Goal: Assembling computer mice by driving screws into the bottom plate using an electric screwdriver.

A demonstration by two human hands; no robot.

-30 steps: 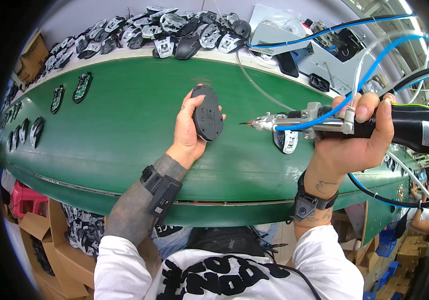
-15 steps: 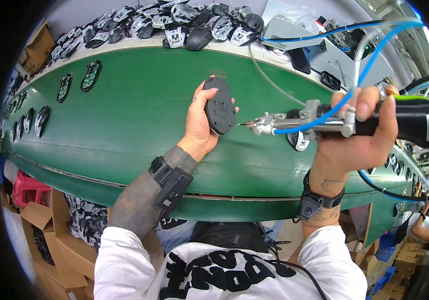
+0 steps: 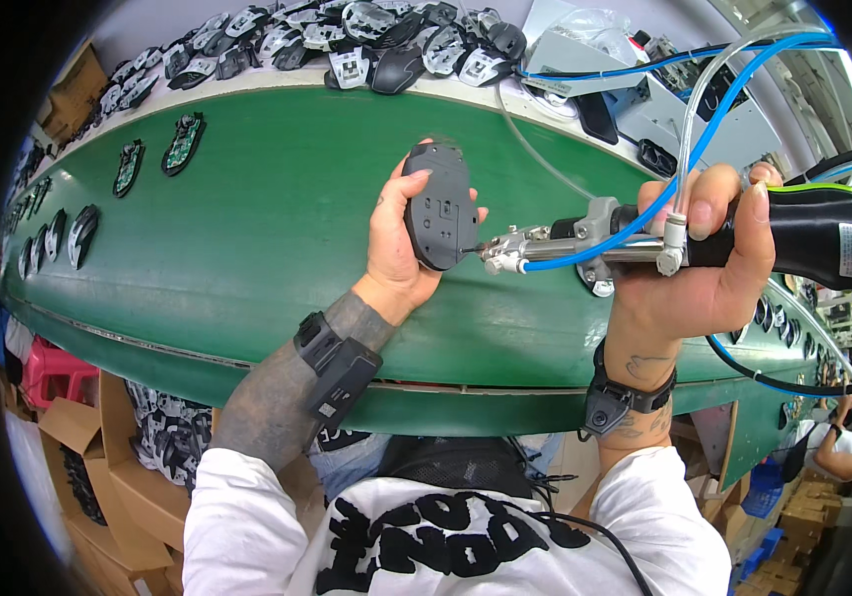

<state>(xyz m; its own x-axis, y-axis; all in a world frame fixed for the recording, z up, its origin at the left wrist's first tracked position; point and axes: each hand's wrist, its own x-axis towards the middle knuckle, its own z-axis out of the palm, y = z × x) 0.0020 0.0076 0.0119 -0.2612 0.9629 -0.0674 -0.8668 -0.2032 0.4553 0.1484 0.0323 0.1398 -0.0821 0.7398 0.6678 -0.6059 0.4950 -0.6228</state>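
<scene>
The green surface [image 3: 277, 219] extends beneath both hands and to either side of them. Beyond the left hand [image 3: 394, 238], along the far edge of the surface, lies a pile of grey and black shells [image 3: 396, 45]. The power screwdriver [image 3: 813, 233] is grasped by the right hand [image 3: 709, 253], its fingers wrapped around the black body; the tool's long axis runs crosswise, with the metal nozzle [image 3: 555, 248] directed toward the left hand. The mouse [image 3: 443, 204] is gripped in the left hand above the surface, with the thumb at its left edge and fingertips showing at its right. Its underside faces up; its long axis runs away from the person, nearly straight. Two circuit-board assemblies [image 3: 185, 144] lie far to the left of the left hand. The bit [image 3: 472, 249] is at the mouse's near right edge; contact cannot be confirmed
</scene>
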